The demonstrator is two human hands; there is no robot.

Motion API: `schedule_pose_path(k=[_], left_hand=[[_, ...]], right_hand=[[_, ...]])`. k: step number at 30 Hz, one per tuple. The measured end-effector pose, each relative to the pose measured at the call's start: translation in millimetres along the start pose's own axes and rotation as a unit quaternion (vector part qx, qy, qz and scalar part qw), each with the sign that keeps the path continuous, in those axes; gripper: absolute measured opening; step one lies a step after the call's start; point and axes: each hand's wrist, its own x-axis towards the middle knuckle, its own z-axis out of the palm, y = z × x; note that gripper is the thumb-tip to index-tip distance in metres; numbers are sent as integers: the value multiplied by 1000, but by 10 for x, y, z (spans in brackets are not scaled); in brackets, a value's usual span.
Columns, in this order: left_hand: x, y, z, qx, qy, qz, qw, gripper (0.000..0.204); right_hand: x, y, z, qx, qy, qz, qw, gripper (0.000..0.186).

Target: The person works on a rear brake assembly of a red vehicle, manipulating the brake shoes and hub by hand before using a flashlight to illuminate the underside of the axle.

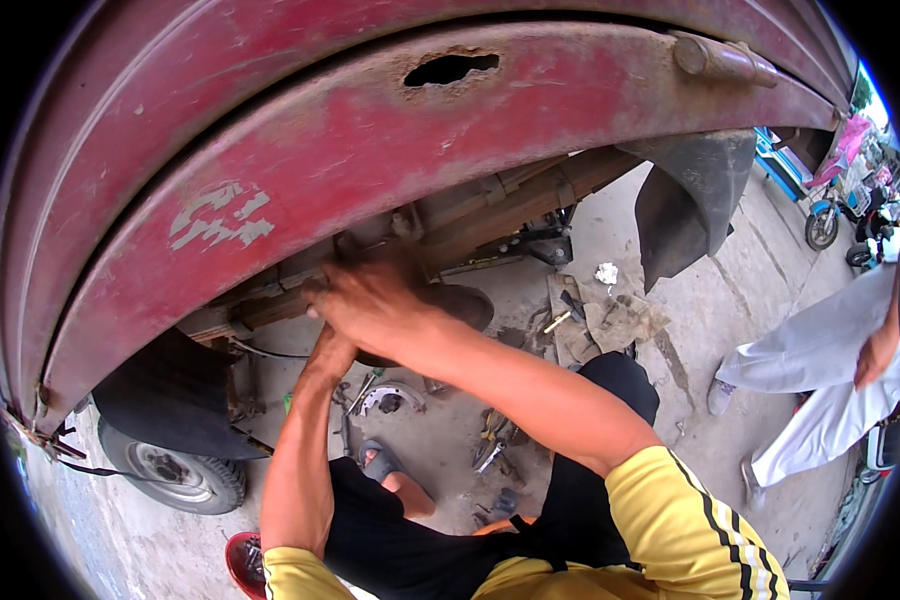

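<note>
I reach under a rusty red vehicle body (570,100) with a ragged hole in it. My right hand (355,295) is at the undercarriage, its fingers bent and smeared by motion; what they hold, if anything, is unclear. My left hand (332,340) is just below and behind it, its fingers hidden by my right hand. Both are beside brown metal beams (485,205) and a dark rounded part (465,308) that my arm partly covers.
Black flaps (695,200) hang at both sides, a wheel (170,472) at left. Tools (490,455), cardboard (620,320) and a red bowl (242,565) lie on the concrete (730,320). A person in pale trousers (810,340) stands at right, near parked scooters (830,215).
</note>
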Motion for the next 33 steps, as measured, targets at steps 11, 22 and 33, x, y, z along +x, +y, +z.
schedule_pose_path(k=[11, 22, 33], left_hand=[[-11, 176, 65, -68, -1, -14, 998, 42], [60, 204, 76, -67, 64, -10, 996, 42], [5, 249, 58, -106, 47, -49, 992, 39]], right_hand=[[-165, 299, -541, 120, -57, 273, 953, 33], [-1196, 1397, -190, 357, -168, 488, 778, 31], [-1226, 1249, -125, 442, -16, 530, 724, 35]])
